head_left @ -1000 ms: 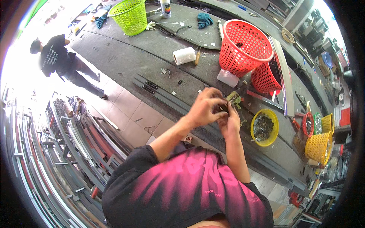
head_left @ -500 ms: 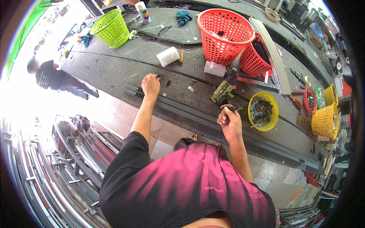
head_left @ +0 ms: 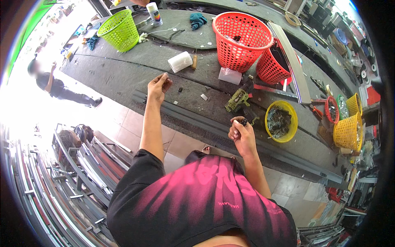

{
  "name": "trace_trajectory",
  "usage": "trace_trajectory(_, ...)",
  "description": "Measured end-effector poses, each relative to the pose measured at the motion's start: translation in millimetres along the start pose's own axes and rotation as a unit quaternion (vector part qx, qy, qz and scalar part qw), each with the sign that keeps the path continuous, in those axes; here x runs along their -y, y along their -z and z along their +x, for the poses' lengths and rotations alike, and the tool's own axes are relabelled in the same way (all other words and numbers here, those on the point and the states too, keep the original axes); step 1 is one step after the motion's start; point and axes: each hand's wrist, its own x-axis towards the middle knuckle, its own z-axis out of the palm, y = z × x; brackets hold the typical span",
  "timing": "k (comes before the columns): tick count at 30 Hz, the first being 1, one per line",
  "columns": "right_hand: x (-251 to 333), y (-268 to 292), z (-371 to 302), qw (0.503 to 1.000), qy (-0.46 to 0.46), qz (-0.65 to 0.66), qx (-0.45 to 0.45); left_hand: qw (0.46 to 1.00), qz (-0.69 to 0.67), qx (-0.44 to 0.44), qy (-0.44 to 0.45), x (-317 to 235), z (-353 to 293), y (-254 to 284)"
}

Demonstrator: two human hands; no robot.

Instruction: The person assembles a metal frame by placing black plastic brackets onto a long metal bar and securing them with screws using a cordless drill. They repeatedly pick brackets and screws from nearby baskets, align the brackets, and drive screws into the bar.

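My left hand (head_left: 158,87) is raised over the near side of the bench, its fingers curled and thumb pinched in. Whatever lies between those fingertips is too small to make out. A small black piece (head_left: 180,89) lies on the bench just right of it. Below both hands, long grey metal profiles (head_left: 193,116) run along the bench's near edge. Closed around a small black part (head_left: 243,122), my right hand (head_left: 243,136) is held between the green cordless drill (head_left: 238,100) and my body. The yellow basket (head_left: 294,128) of small metal pieces stands to its right.
Farther back stand a large red basket (head_left: 240,49), a second red basket (head_left: 271,68) with a long pale bar (head_left: 294,68) leaning on it, and a lime basket (head_left: 119,32). White rolls (head_left: 180,62) and a spray can (head_left: 154,15) are nearby. Another person (head_left: 51,82) is at the left.
My left hand has lifted and drawn back slightly, its fingers curling in. The right hand keeps its black part and has barely shifted. The person at the left has raised an arm.
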Motion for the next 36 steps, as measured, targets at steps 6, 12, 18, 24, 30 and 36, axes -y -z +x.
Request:
trace_trajectory(6,-1,1,2,0.999,-0.012,-0.026,0.017,0.923,-0.361,0.129,-0.016,-35,-21,-13)
trace_trajectory(12,-9,1,-3,0.998,-0.061,-0.024,0.021,0.841,-0.522,-0.008,0.14,-8,-2,-4)
trace_trajectory(18,-15,7,-5,0.998,-0.052,-0.037,0.015,0.918,-0.392,0.061,0.023,-24,29,35)
trace_trajectory(24,-15,13,-2,0.998,-0.033,-0.048,-0.002,0.699,0.681,-0.097,-0.193,-39,43,35)
trace_trajectory(30,-13,13,-4,0.999,-0.046,-0.005,0.012,0.563,0.822,0.013,-0.086,-21,17,26)
trace_trajectory(36,-10,6,-2,0.999,-0.041,-0.005,0.021,0.672,0.719,0.02,-0.177,-16,34,45)
